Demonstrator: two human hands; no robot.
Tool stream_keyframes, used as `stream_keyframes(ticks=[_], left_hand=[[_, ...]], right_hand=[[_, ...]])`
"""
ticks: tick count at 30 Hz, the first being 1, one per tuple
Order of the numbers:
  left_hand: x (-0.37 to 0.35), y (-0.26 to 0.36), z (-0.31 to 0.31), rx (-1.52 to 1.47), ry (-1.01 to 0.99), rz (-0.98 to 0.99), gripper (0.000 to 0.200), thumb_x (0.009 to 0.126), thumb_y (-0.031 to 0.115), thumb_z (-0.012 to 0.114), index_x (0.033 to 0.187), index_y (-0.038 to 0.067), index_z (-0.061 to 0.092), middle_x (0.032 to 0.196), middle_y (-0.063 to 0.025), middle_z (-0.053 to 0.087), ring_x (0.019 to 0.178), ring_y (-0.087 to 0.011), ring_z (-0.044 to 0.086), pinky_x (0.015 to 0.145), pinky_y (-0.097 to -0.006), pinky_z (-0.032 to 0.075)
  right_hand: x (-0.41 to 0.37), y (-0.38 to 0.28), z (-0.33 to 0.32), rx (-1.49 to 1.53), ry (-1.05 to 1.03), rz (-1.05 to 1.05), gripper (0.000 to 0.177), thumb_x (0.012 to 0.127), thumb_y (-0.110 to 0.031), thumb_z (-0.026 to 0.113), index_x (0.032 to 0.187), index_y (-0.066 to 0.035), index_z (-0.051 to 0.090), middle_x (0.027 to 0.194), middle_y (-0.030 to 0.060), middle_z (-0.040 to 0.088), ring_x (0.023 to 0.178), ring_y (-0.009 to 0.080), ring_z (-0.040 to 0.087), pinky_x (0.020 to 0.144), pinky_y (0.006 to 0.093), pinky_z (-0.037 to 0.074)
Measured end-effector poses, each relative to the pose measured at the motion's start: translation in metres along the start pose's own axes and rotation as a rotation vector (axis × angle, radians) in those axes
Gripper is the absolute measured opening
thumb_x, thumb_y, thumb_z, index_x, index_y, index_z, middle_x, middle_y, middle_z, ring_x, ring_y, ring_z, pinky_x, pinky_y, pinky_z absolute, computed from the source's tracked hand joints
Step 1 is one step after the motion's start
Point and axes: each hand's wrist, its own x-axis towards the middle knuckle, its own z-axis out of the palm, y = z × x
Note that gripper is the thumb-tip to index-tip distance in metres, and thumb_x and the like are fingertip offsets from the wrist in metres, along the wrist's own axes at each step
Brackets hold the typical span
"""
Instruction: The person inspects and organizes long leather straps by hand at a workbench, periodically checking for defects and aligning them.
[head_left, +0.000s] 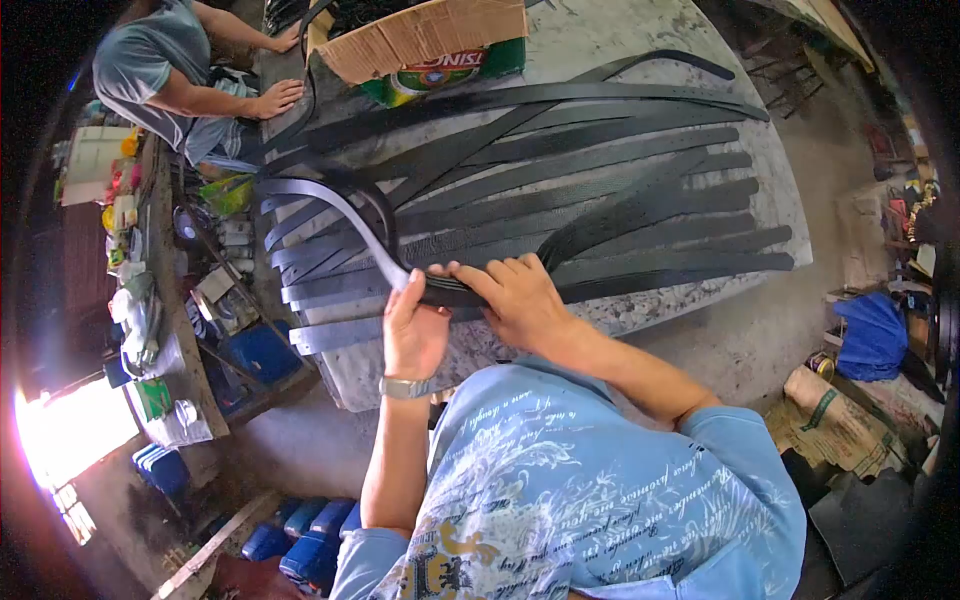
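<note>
Many long black leather belt straps (600,190) lie side by side and crossing on a large table. Near its front edge my left hand (415,330), with a watch on the wrist, is closed around a small bundle of belt straps (450,290). My right hand (520,300) grips the same bundle just to the right, fingers curled over the top. From my left hand, one strap (350,215) curves up and leftward, shining in the light. The bundle's other end (610,220) fans out to the right over the straps lying flat.
A cardboard box (430,55) with green printing stands at the table's far side. Another person (165,75) is at the far left, hands on the table edge. Cluttered shelving (150,250) runs along the left. Blue containers (310,545) sit on the floor, lower left.
</note>
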Motion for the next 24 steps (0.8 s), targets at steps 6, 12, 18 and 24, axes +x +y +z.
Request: stream_keyframes(ticks=[6, 12, 18, 24], left_hand=[[-0.025, 0.109, -0.010, -0.250, -0.177, 0.393, 0.016, 0.094, 0.012, 0.058, 0.107, 0.005, 0.053, 0.097, -0.0033, 0.059, 0.086, -0.0122, 0.062, 0.076, -0.0306, 0.050], [-0.103, 0.221, -0.060, -0.260, -0.313, 0.714, 0.019, 0.094, 0.010, 0.056, 0.107, -0.001, 0.049, 0.099, -0.0097, 0.056, 0.091, -0.0177, 0.058, 0.083, -0.0353, 0.048], [-0.233, 0.272, -0.168, -0.171, -0.056, 0.955, 0.020, 0.092, 0.004, 0.059, 0.108, -0.005, 0.052, 0.096, -0.0120, 0.060, 0.091, -0.0208, 0.058, 0.086, -0.0352, 0.050], [-0.341, 0.262, -0.329, -0.137, 0.607, 0.998, 0.025, 0.093, 0.016, 0.060, 0.110, -0.002, 0.064, 0.105, -0.0119, 0.068, 0.098, -0.0210, 0.064, 0.093, -0.0338, 0.050]], right_hand=[[-0.001, -0.064, -0.028, 0.156, -0.112, -0.220, 0.060, 0.065, -0.010, 0.076, 0.121, -0.009, 0.054, 0.082, 0.0065, 0.056, 0.075, 0.0274, 0.060, 0.066, 0.0413, 0.044], [-0.013, -0.056, -0.011, -0.023, 0.022, -0.119, 0.067, 0.059, -0.013, 0.081, 0.120, -0.009, 0.054, 0.090, 0.0068, 0.061, 0.083, 0.0276, 0.061, 0.073, 0.0405, 0.045], [-0.031, -0.114, 0.004, -0.145, 0.074, -0.125, 0.057, 0.059, -0.008, 0.078, 0.112, -0.008, 0.057, 0.086, 0.0086, 0.061, 0.081, 0.0294, 0.061, 0.071, 0.0393, 0.044], [-0.020, -0.276, 0.025, 0.166, -0.038, -0.321, 0.055, 0.062, -0.009, 0.076, 0.114, -0.005, 0.061, 0.092, 0.0100, 0.066, 0.079, 0.0305, 0.063, 0.069, 0.0384, 0.048]])
